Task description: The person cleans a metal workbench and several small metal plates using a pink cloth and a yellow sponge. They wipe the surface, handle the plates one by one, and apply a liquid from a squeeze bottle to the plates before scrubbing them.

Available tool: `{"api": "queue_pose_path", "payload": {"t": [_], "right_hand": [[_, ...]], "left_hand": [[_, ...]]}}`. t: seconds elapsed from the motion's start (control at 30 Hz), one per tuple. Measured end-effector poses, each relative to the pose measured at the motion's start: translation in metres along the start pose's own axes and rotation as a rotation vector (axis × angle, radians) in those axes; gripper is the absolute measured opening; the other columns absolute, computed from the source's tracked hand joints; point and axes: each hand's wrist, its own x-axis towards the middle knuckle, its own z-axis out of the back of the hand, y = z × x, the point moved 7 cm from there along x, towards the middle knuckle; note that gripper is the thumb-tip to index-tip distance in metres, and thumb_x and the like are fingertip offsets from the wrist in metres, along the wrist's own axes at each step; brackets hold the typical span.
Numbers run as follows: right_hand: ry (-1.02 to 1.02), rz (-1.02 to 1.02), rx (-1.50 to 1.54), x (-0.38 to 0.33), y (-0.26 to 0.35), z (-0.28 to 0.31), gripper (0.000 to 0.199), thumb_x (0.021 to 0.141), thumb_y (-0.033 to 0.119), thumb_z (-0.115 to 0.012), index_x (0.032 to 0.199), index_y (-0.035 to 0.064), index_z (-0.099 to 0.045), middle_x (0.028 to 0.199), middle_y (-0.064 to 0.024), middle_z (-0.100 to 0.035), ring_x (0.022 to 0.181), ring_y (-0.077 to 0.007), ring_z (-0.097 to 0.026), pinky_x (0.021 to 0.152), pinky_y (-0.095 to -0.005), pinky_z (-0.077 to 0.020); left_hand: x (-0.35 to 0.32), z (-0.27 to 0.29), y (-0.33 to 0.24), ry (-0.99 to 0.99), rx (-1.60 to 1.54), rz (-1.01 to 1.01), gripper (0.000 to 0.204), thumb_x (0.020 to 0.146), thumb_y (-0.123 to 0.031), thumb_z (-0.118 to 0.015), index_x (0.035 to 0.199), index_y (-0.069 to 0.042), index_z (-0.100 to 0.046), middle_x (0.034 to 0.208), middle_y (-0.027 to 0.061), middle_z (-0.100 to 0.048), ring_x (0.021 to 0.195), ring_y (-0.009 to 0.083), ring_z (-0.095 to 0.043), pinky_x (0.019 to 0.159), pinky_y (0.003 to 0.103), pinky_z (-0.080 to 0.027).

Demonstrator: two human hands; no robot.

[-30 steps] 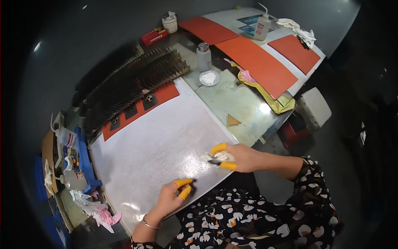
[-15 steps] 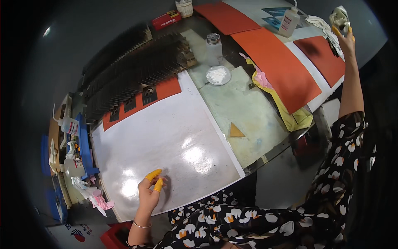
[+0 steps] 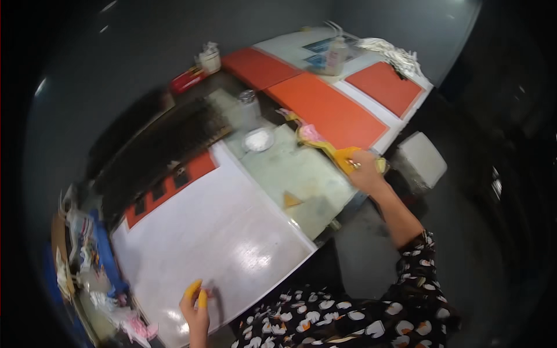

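Observation:
My left hand [image 3: 195, 310] is over the near edge of a glossy white sheet [image 3: 232, 249]. Yellow cots cover two of its fingers, which are apart with nothing between them. My right hand [image 3: 366, 171] is at the right end of a rumpled yellow cloth [image 3: 325, 147], beside the pale green work surface [image 3: 272, 168]. Yellow covers its fingertips too; they are bent and blurred, so whether they grip the cloth is unclear. A small tan triangle [image 3: 292, 199] lies on the green surface. Farther back are a dish of white powder [image 3: 259, 140] and a metal-capped bottle [image 3: 249, 109].
Rows of dark upright plates [image 3: 156, 145] stand at the back left, beside an orange mat [image 3: 203, 168]. Larger orange sheets [image 3: 325, 110], a squeeze bottle [image 3: 335, 56] and a bunched white cloth [image 3: 389, 52] lie far right. A blue-edged tray [image 3: 107, 255] is at left.
My right hand has come in from the far right to the yellow cloth, without the pale cloth it held. The whole view has shifted. My left hand stays over the sheet's near edge.

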Motion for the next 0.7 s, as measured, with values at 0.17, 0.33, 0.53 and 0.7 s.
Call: {"api": "queue_pose_path", "payload": {"t": [0.17,0.33,0.53,0.7], "right_hand": [[0.304,0.188,0.575,0.005,0.104,-0.028,0.019,0.084,-0.009,-0.046,0.101,-0.013,-0.054,0.103,-0.03,-0.055,0.097,-0.0375,-0.056,0.09,-0.0448,-0.0442],[0.484,0.54,0.319,-0.013,0.246,-0.105,0.016,0.082,0.001,-0.051,0.096,-0.0025,-0.06,0.091,-0.0145,-0.063,0.082,-0.0234,-0.061,0.074,-0.0324,-0.0494],[0.74,0.83,0.34,-0.074,0.366,-0.202,0.011,0.073,0.001,-0.059,0.083,0.0021,-0.062,0.081,-0.0118,-0.064,0.072,-0.0274,-0.061,0.065,-0.0318,-0.0476],[0.897,0.794,0.389,-0.102,0.399,-0.264,0.012,0.071,0.003,-0.062,0.083,0.0034,-0.064,0.079,-0.0112,-0.064,0.068,-0.0278,-0.062,0.062,-0.0331,-0.0482]], "left_hand": [[-0.023,0.059,-0.021,-0.038,0.157,-0.182,0.027,0.083,-0.003,-0.055,0.11,0.0,-0.056,0.087,0.0083,-0.063,0.075,0.0138,-0.06,0.07,0.025,-0.048],[-0.113,0.163,0.013,-0.39,0.11,0.01,0.03,0.083,-0.003,-0.055,0.112,0.0,-0.054,0.086,0.0076,-0.062,0.072,0.0114,-0.058,0.068,0.024,-0.047],[-0.217,0.273,0.08,-0.884,-0.103,0.129,0.025,0.085,-0.002,-0.052,0.109,0.004,-0.054,0.088,0.0084,-0.061,0.075,0.013,-0.06,0.069,0.024,-0.049],[-0.196,0.386,0.105,-1.12,0.278,0.015,0.025,0.083,-0.001,-0.054,0.108,0.004,-0.055,0.091,0.0089,-0.06,0.078,0.0145,-0.06,0.073,0.025,-0.048]]}}
